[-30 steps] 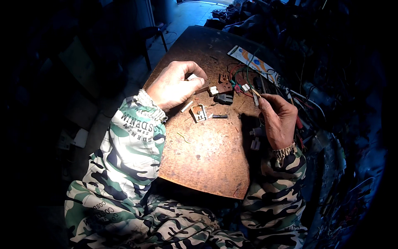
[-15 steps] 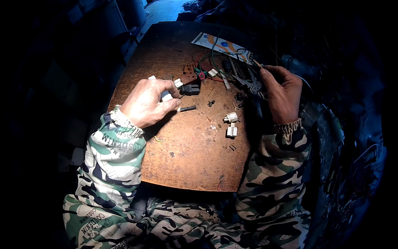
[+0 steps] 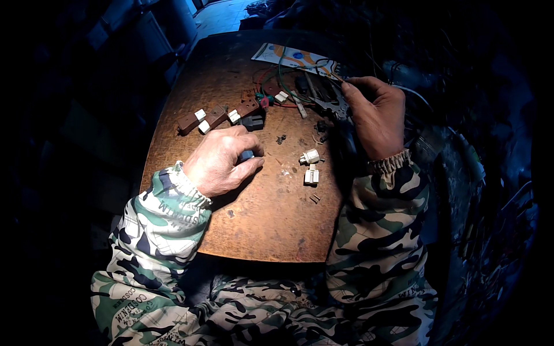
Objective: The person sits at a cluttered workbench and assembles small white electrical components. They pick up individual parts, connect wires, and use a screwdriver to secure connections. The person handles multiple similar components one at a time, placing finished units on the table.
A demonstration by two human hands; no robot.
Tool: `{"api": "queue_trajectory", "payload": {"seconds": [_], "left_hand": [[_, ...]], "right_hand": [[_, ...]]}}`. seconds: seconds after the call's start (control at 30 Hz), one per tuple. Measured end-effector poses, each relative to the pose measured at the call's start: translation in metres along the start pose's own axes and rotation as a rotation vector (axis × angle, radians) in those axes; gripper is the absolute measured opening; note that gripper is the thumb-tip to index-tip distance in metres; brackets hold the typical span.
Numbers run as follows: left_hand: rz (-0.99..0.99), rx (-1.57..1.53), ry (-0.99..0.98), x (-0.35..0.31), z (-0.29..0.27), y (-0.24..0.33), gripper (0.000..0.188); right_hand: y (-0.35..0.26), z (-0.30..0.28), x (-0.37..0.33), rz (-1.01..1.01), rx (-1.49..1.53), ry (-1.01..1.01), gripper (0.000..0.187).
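Observation:
My left hand (image 3: 224,161) is low over the left-centre of the wooden table (image 3: 271,230), fingers curled. A small pale piece (image 3: 246,155) shows between its thumb and fingers, mostly hidden. Just beyond the hand lie a black plug-like connector (image 3: 253,122) and brown blocks (image 3: 214,117) with small white pieces (image 3: 204,126) against them. My right hand (image 3: 378,118) is raised at the table's right side, thumb and forefinger pinching a thin stick-like thing (image 3: 339,78); its kind is unclear. Below that hand lie pliers (image 3: 334,108), partly in shadow.
Two white connectors (image 3: 310,157) sit right of centre, with thin pins (image 3: 314,199) nearer me. Small black bits (image 3: 281,139) lie mid-table. Green and red wires (image 3: 266,99) tangle at the back beside a printed card (image 3: 297,57). Dark clutter surrounds the table's right side.
My left hand has moved right and nearer me with the pale piece, uncovering brown blocks and white pieces. The black stub at its fingertips is now out of sight. My right hand keeps its pinch.

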State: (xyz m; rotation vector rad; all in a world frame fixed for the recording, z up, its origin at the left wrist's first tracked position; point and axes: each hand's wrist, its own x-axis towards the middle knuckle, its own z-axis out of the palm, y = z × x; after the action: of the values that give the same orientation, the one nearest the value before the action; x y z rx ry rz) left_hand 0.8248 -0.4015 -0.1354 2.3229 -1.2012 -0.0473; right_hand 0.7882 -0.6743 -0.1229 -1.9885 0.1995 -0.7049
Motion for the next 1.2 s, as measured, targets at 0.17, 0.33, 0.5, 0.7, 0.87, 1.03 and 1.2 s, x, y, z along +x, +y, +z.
{"api": "queue_trajectory", "payload": {"seconds": [0.17, 0.33, 0.5, 0.7, 0.87, 1.03, 1.2], "left_hand": [[0.021, 0.086, 0.038, -0.002, 0.006, 0.0, 0.014], [0.047, 0.051, 0.038, 0.004, 0.009, -0.001, 0.014], [-0.007, 0.1, 0.021, -0.002, 0.006, 0.007, 0.015], [0.019, 0.055, 0.06, 0.004, 0.013, 0.01, 0.016], [0.029, -0.023, 0.08, 0.014, 0.02, 0.021, 0.02], [0.028, -0.033, 0.013, 0.022, 0.02, 0.026, 0.032], [0.105, -0.031, -0.103, 0.037, 0.026, 0.023, 0.043]], "right_hand": [[0.001, 0.006, 0.0, -0.03, 0.025, -0.01, 0.021], [0.004, 0.003, 0.0, -0.056, 0.047, -0.004, 0.021], [0.001, 0.007, 0.001, -0.043, 0.07, -0.009, 0.022], [-0.001, 0.005, 0.001, -0.033, 0.048, 0.005, 0.024], [0.004, 0.005, 0.002, -0.051, 0.042, 0.015, 0.023], [0.001, 0.011, 0.001, -0.056, 0.047, 0.0, 0.022], [-0.001, 0.01, 0.0, -0.06, 0.054, 0.022, 0.021]]}}
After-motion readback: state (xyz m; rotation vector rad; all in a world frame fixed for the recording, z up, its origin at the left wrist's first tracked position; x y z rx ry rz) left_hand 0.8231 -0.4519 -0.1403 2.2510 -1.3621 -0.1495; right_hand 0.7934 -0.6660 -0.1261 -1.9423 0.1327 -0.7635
